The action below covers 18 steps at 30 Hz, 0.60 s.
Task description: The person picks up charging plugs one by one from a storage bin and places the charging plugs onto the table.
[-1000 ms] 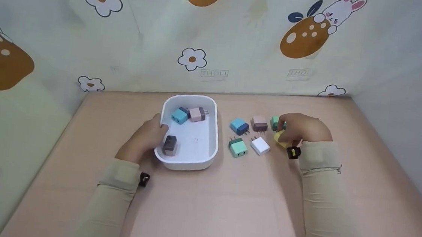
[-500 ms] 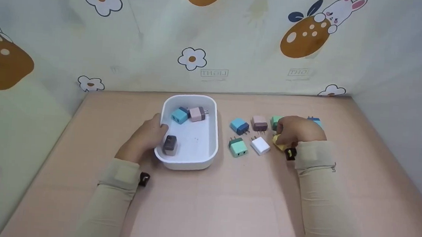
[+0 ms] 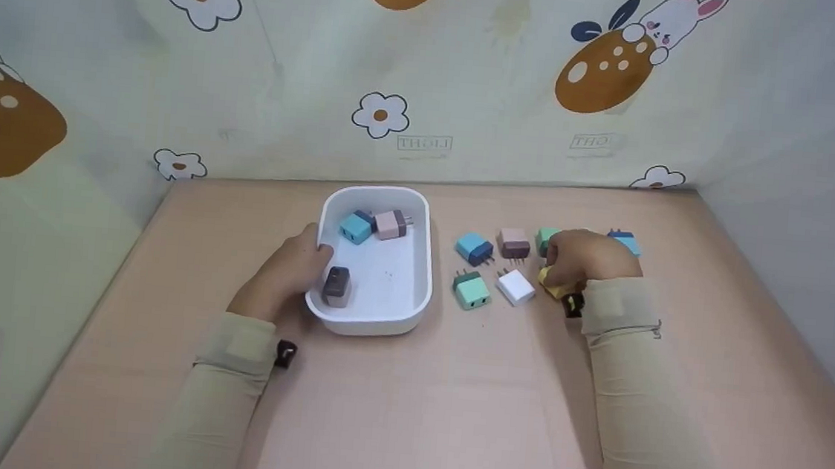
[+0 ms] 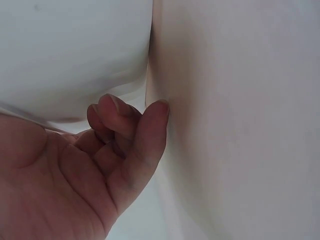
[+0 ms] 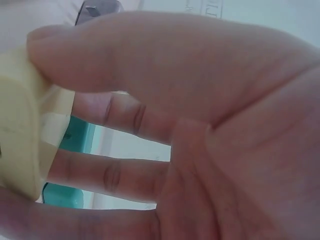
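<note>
In the head view, my left hand grips the left wall of a white plastic tub, thumb over the rim. The left wrist view shows its fingers curled below, against the tub's outside. My right hand pinches a yellow charger plug between thumb and fingers, low over the table at the right end of the plug group. In the head view the hand covers much of that plug. Inside the tub lie a blue charger plug, a pink one and a grey one.
Between tub and right hand lie a blue plug, a mauve plug, a mint-green plug and a white plug. Another green plug is partly hidden by the right hand. Beyond it lies a blue plug. A printed wall covering backs the table.
My right hand has shifted slightly left around the yellow charger plug, uncovering the blue plug at the far right. My left hand and the tub stay put.
</note>
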Tool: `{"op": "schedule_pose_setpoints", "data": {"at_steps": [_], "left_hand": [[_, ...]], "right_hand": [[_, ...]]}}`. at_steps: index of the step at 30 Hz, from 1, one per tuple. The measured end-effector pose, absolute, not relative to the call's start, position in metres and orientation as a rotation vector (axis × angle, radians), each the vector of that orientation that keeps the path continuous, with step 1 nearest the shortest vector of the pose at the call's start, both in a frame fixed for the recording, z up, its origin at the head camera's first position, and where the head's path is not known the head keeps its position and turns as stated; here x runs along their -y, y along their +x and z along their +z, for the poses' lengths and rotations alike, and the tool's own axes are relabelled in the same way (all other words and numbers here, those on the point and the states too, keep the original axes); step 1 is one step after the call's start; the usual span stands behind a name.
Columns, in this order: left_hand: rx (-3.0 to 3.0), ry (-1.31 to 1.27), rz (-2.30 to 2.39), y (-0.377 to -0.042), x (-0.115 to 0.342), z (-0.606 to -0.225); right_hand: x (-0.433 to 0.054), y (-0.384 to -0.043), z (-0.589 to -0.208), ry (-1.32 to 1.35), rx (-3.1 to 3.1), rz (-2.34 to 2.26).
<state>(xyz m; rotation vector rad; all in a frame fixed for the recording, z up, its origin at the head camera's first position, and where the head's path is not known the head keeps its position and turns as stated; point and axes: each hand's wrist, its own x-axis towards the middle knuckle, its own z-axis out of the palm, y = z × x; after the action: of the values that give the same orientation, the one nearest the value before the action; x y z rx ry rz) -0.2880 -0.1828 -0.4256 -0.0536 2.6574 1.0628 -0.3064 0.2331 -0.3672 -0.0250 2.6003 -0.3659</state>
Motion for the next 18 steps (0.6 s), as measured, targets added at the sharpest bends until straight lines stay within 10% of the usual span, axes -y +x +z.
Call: {"op": "schedule_pose_setpoints", "data": {"at_steps": [18], "left_hand": [[-2.656,-0.043,1.057,-0.2868,0.1833,-0.4246]], "right_hand": [[-0.2345,-0.3066,-0.3645,0.038,-2.619,-0.374]]}}
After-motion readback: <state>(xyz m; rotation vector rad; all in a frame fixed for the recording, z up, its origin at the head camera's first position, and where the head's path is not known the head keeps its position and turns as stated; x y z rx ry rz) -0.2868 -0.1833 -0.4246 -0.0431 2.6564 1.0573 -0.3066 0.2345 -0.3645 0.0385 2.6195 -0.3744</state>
